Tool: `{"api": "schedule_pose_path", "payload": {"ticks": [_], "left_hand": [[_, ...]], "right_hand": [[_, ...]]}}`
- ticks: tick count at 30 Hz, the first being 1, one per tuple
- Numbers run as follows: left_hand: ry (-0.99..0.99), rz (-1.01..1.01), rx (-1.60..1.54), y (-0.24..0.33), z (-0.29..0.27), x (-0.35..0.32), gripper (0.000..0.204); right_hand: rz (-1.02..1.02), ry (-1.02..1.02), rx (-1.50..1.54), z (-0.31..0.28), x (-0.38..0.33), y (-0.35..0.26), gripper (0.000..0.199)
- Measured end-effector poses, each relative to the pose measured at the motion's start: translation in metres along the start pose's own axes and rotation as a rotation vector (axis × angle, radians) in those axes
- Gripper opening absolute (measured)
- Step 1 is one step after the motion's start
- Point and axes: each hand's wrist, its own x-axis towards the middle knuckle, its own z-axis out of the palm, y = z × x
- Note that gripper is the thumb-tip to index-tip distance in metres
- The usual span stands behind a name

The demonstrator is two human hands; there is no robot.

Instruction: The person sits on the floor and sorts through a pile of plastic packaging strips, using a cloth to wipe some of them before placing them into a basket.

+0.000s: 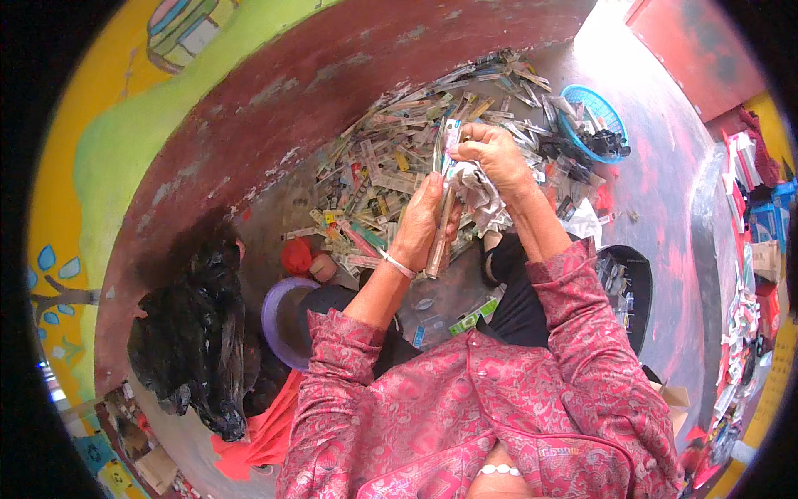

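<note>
In front of my chest, my left hand is closed around the lower part of a long, narrow clear packet, which stands nearly upright. A white and blue printed end shows at its top. My right hand pinches near that upper end, and a crumpled whitish cloth or paper is bunched under its palm. Whether one packet or more are held together, I cannot tell. Beyond my hands spreads a large heap of similar slim packets on the floor.
A blue basket with dark scraps stands at the far right. On the left are a black plastic bag, a purple basin and red cloth. A black tub holds packets by my right knee. A maroon wall bounds the heap.
</note>
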Motion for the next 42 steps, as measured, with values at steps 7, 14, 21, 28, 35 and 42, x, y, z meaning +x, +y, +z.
{"api": "schedule_pose_path", "payload": {"ticks": [7,14,21,28,35,42], "left_hand": [[0.143,0.058,0.03,0.003,0.005,0.002,0.039],[0.112,0.011,-0.007,0.007,-0.005,0.005,0.035],[0.198,0.081,0.178,0.003,-0.003,0.006,0.023],[0.265,0.172,0.51,-0.009,0.01,0.005,0.023],[0.239,0.294,0.56,-0.01,-0.013,0.016,0.022],[0.3,0.406,1.157,0.005,-0.005,0.011,0.017]], "right_hand": [[-0.085,-0.063,-0.032,0.009,-0.004,-0.002,0.007],[-0.037,-0.031,-0.178,0.004,-0.001,-0.005,0.014],[-1.046,0.271,-0.78,0.032,-0.016,-0.029,0.007],[-0.799,0.484,-1.046,0.03,0.004,-0.01,0.024],[-0.643,0.244,-0.915,0.036,-0.011,-0.001,0.039],[-0.594,-0.012,-0.595,0.0,-0.004,-0.003,0.051]]}}
